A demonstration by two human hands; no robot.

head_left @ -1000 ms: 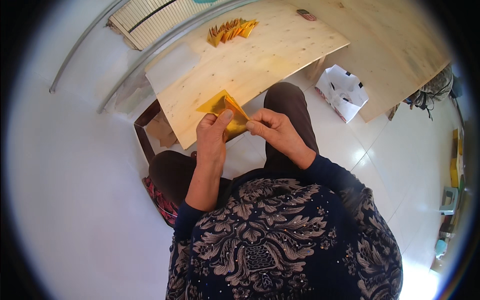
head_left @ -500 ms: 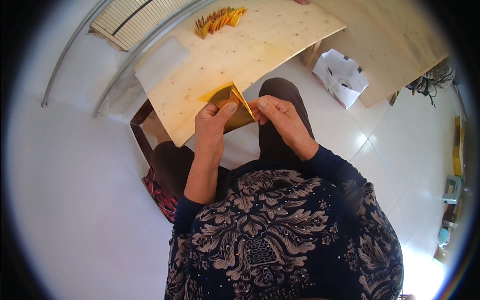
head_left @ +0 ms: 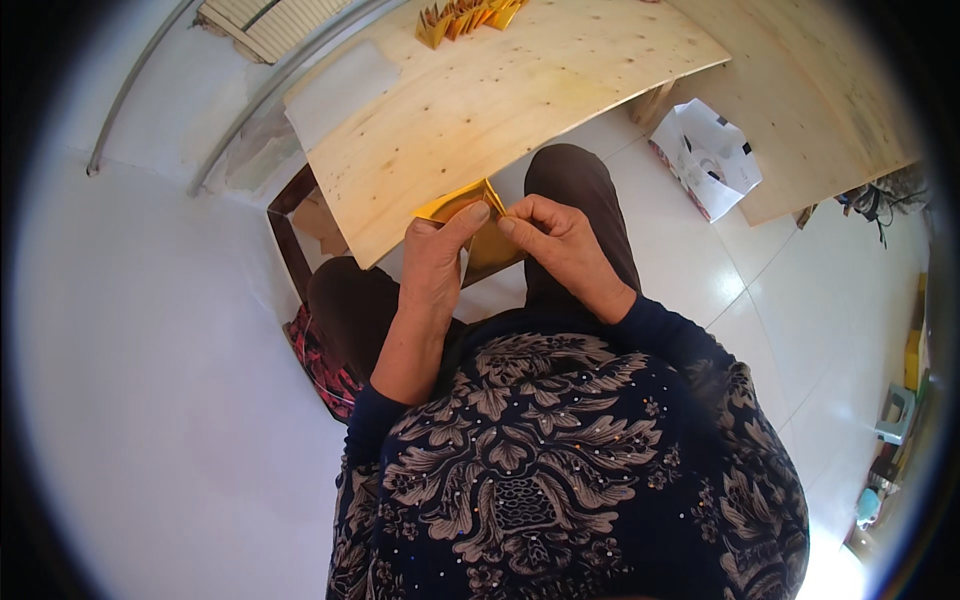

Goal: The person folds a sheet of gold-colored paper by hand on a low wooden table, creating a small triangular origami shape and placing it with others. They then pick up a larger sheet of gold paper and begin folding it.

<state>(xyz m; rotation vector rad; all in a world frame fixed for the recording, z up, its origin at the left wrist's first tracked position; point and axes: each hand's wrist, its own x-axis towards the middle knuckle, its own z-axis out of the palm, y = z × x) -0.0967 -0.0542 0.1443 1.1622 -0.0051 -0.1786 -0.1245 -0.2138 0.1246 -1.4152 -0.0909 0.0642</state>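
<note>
A sheet of shiny gold paper (head_left: pixel 493 247), partly folded, is held between my two hands just off the table's near edge. My left hand (head_left: pixel 440 245) grips its left side, the thumb pressed on the upper face and the fingers hidden behind. My right hand (head_left: pixel 560 240) pinches the paper's right edge between thumb and forefinger. A pointed flap stands up near the left thumb, and the rest of the sheet hangs below it. At the far side of the wooden table (head_left: pixel 430 130), a row of folded gold paper pieces (head_left: pixel 465 18) stands close together.
A pale flat sheet (head_left: pixel 345 90) lies at the table's left end. To the right, a white paper bag (head_left: pixel 705 160) stands open on the tiled floor beside another wooden board (head_left: pixel 810 110). My knees (head_left: pixel 570 180) are at the table's near edge. A small stool (head_left: pixel 895 415) is far right.
My right hand has moved in toward my left, and the paper has turned so its gold face tilts downward. The whole view has shifted slightly, with the table sitting higher and farther right.
</note>
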